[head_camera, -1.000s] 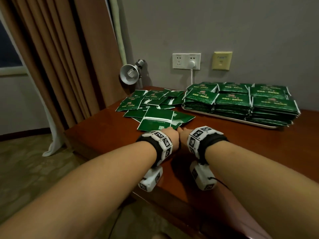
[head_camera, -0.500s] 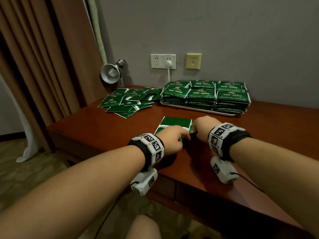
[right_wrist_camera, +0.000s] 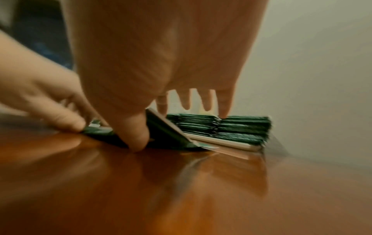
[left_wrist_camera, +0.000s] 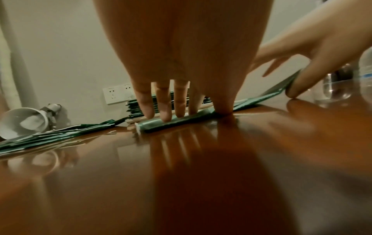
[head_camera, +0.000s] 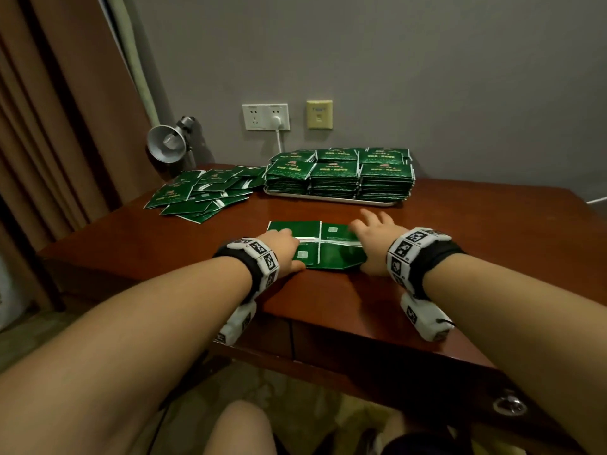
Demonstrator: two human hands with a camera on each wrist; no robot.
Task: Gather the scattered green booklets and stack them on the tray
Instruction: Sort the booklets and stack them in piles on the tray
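Both hands are down on the wooden table [head_camera: 460, 231], working a small batch of green booklets [head_camera: 323, 244] near its front edge. The left hand [head_camera: 284, 249] lies flat, its straight fingers [left_wrist_camera: 167, 101] pressing the left end of the batch and its thumb touching the tabletop at the near edge. The right hand [head_camera: 377, 239] has its fingers spread and relaxed over the right end, while its thumb [right_wrist_camera: 136, 139] tucks under a booklet corner that tilts up off the wood; neither hand clenches anything. Behind them, well apart from the batch, the tray [head_camera: 328, 199] stands against the wall, loaded with neat stacked booklets [head_camera: 338, 174]. Just left of the tray a scattered heap of loose booklets [head_camera: 203, 195] lies on the table, near a small metal lamp [head_camera: 166, 146]. A clear glass [left_wrist_camera: 334, 92] stands at the far right in the left wrist view.
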